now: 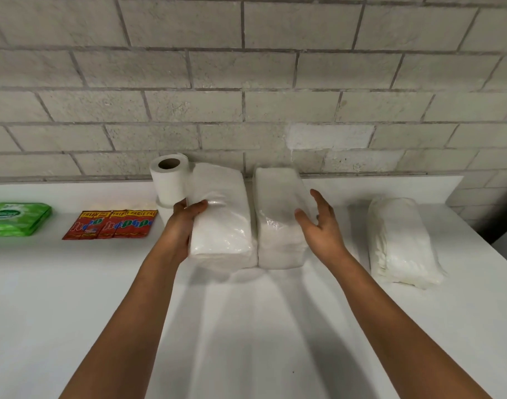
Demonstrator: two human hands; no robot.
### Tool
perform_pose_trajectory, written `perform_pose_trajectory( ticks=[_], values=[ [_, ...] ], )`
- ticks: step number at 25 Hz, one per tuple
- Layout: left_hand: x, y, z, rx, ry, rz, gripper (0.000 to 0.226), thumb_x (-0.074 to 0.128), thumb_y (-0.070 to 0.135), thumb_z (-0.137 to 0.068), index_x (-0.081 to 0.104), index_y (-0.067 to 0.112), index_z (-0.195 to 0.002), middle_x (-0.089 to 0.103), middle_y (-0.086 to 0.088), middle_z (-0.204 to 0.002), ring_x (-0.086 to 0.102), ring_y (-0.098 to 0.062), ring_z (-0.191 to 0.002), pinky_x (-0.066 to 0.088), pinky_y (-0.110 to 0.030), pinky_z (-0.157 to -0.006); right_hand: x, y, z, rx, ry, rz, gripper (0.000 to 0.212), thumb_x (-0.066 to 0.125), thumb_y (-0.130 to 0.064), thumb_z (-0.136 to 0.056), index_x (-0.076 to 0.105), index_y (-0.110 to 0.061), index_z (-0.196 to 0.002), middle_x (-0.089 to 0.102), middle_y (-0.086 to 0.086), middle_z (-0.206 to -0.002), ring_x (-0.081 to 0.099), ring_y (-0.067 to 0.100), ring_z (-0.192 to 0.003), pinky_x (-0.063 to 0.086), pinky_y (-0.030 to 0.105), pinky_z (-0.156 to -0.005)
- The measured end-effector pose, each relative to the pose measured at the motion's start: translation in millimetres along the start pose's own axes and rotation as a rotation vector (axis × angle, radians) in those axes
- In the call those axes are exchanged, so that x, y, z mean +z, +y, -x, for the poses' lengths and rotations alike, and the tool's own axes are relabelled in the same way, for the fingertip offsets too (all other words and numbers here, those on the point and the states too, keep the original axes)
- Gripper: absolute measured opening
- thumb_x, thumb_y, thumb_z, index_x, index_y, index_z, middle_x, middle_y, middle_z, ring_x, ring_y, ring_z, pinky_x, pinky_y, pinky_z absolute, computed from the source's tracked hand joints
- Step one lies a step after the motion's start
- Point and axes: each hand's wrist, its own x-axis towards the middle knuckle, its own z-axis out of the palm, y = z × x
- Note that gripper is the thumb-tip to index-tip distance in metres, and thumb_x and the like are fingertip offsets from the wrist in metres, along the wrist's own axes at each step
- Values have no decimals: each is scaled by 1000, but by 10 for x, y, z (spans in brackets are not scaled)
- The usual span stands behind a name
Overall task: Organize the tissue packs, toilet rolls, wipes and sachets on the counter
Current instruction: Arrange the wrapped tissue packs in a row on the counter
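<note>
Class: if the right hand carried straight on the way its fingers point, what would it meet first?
Probably the middle tissue pack: the right hand is open beside it, fingers angled up-left toward its side, though depth is unclear.

On the white worktop (73,283), the left hand (179,226) grips the left tissue pack (220,214), which touches a second pack (278,223). The right hand (321,228) hovers open beside that pack. A toilet roll (168,180) stands behind; red sachets (111,224) and green wipes (16,218) lie left, a third pack (399,240) right.

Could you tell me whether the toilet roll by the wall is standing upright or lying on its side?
Upright: the toilet roll stands on end, its cardboard core facing up.
</note>
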Motion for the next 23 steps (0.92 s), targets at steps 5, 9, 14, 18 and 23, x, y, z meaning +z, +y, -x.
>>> perform_pose_trajectory(
  ticks=[5,9,14,18,23],
  values=[
    [80,-38,-299,-70,42,-105,54,63,26,-87,40,14,-134,57,-9,-125,59,-28,-105,51,-40,-80,86,152,-21,29,-68,-38,50,46,-29,-96,29,-30,-143,30,-5,-149,28,9,-135,22,18,-101],
    [159,-37,-465,-111,27,-146,34,62,28,-87,56,8,-114,72,-6,-96,69,-22,-83,54,-28,-64,121,224,-17,54,-75,-74,47,44,-27,-97,32,-25,-142,35,-7,-147,32,5,-131,22,17,-103],
    [238,9,-605,-183,8,-68,15,61,24,-88,63,9,-90,73,-4,-66,70,-18,-58,52,-24,-45,159,258,-66,75,-51,-119,44,45,-24,-97,35,-22,-141,37,-6,-146,32,9,-134,23,19,-108],
    [286,32,-654,-163,20,-137,16,63,23,-87,64,8,-90,72,-3,-66,69,-17,-57,52,-22,-51,175,279,-67,75,-42,-108,44,45,-24,-97,36,-22,-140,36,-6,-147,31,9,-135,22,19,-108],
    [295,97,-704,-82,109,-430,38,66,35,-83,63,6,-107,69,-8,-95,67,-20,-75,50,-24,-67,168,266,-83,65,-63,-73,48,45,-26,-97,31,-23,-143,32,-7,-148,28,7,-137,20,18,-108]
  ],
)
